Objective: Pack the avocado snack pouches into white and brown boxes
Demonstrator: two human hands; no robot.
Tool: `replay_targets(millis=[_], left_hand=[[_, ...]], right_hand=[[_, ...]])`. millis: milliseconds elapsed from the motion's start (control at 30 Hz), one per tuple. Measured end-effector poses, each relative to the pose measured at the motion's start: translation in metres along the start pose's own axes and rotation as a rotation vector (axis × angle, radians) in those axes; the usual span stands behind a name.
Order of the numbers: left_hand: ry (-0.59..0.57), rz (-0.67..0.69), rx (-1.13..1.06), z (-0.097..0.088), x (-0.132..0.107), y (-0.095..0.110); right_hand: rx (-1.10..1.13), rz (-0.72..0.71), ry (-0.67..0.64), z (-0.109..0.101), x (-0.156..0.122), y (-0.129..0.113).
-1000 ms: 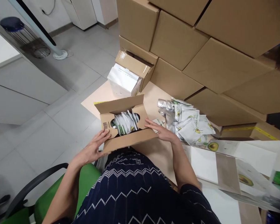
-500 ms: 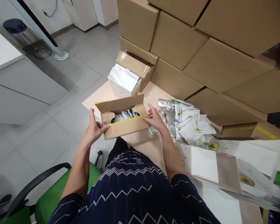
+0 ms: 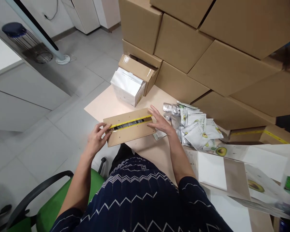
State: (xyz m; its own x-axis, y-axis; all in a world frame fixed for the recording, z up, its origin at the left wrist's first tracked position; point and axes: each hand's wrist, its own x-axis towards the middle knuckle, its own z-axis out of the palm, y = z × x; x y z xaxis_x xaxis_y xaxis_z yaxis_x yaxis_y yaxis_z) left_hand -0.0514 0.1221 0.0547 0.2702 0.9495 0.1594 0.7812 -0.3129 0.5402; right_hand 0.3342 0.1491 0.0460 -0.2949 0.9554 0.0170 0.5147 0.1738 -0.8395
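Observation:
A small brown cardboard box [image 3: 129,132] lies on the tan table [image 3: 103,103] in front of me, both top flaps folded nearly flat with yellow tape along the narrow gap. My left hand [image 3: 96,139] grips the box's left end, fingers curled over the flaps. My right hand [image 3: 160,121] presses on the right end with fingers stretched flat. Only a dark sliver of the contents shows through the gap.
A heap of white and silver avocado-print sachets [image 3: 195,127] lies right of the box. A white carton [image 3: 128,86] and an open brown box [image 3: 140,66] stand behind. Stacked large cartons [image 3: 207,48] wall the back. Flat printed sheets [image 3: 244,167] lie at right. A green chair [image 3: 45,212] is under me.
The box's flaps went from standing open with sachets showing to folded down nearly flat. Both hands moved from the near flap up onto the box's ends.

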Motion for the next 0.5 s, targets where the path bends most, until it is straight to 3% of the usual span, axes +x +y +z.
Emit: replay_targets(millis=[133,333,500], left_hand=[[0.041,0.022,0.032,0.011,-0.009,0.003],[0.247,-0.23,-0.124,0.043,-0.02,0.023],[0.269,-0.356,-0.229,0.06,-0.022,0.031]], right_hand=[[0.021,0.03,0.056,0.008,-0.009,0.006],[0.132,0.109,0.284,0.034,-0.015,0.012],[0.046,0.104,0.183,0.039,-0.012,0.01]])
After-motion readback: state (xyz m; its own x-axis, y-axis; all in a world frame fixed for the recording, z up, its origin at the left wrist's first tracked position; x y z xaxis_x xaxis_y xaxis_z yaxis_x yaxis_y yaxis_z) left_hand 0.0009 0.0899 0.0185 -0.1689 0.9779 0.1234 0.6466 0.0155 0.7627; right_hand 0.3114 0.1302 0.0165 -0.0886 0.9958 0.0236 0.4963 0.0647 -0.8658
